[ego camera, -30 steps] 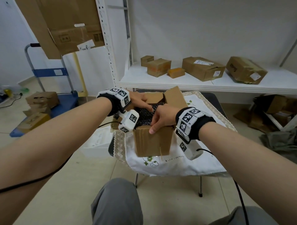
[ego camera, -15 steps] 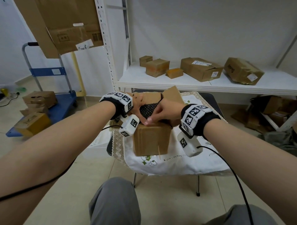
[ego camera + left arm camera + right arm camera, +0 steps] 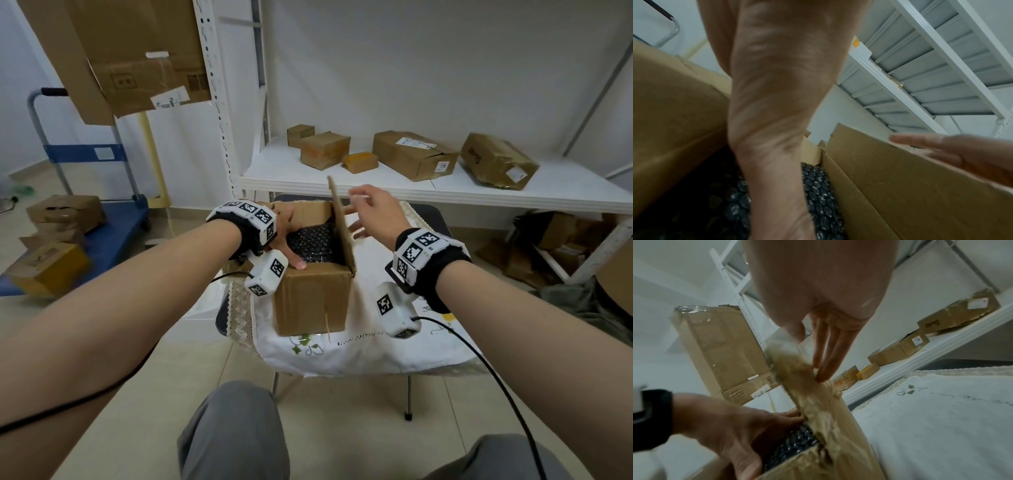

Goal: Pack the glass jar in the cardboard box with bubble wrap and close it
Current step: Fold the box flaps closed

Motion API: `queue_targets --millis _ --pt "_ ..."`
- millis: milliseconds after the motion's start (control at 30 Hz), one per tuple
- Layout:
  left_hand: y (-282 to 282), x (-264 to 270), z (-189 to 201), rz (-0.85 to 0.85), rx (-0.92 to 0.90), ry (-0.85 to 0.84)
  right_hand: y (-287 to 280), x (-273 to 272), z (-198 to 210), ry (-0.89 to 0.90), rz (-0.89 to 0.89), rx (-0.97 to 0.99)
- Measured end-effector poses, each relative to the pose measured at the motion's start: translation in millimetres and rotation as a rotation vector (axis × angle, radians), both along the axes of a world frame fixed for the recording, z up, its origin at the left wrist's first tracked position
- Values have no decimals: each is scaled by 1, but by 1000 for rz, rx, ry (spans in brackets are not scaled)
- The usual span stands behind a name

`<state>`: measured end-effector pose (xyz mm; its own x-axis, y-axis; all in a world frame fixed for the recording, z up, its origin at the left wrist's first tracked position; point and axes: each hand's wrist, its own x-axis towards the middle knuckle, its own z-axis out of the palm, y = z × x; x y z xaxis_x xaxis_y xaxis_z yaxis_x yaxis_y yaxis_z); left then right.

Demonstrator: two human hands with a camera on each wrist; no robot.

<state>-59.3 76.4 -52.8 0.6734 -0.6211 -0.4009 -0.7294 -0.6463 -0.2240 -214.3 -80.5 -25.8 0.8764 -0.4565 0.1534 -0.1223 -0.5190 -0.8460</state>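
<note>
The cardboard box (image 3: 313,298) stands on a small cloth-covered table, top open. Dark bubble wrap (image 3: 313,241) fills its inside and hides the jar. My left hand (image 3: 286,233) lies flat along the box's left side, thumb on the front rim. From the left wrist view its palm covers part of the bubble wrap (image 3: 818,194). My right hand (image 3: 371,209) is open, with straight fingers against the outer face of the right flap (image 3: 340,222), which stands almost upright. The right wrist view shows those fingers (image 3: 830,353) on the flap (image 3: 813,394) and the left hand (image 3: 731,423) beyond it.
The white embroidered cloth (image 3: 376,342) covers the small table. Behind it, a white shelf (image 3: 513,195) carries several cardboard boxes. A blue trolley (image 3: 102,222) with boxes stands on the floor at left. More cardboard lies under the shelf at right. My knees are near the table's front.
My right hand left the box's front edge and moved right to the outer side of the right flap, which has swung up to near vertical. My left hand stays on the left side.
</note>
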Motion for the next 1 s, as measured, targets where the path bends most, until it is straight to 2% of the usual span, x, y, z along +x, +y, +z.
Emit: queue_targets --millis 133,233,433,600,667,767,800,900,1000 --pt "-2 18 -18 53 -101 -28 18 7 -7 192 224 -324" --pt "-3 25 -25 52 -103 -40 26 13 -18 295 307 -491" --pt "0 9 -13 -55 -69 -33 31 19 -29 390 304 -603" --pt "5 -5 1 -61 -100 -116 32 18 -30 422 280 -641" --pt "10 -6 9 57 -185 -170 32 15 -29 422 269 -625" --pt "19 -15 26 416 -340 -206 32 12 -29 411 268 -585" --pt "23 -17 32 473 -356 -179 32 11 -28 408 268 -574" --pt "33 -16 46 513 -402 0 33 9 -28 403 266 -560" --pt "36 -14 63 486 -569 -29 32 8 -28 403 259 -553"
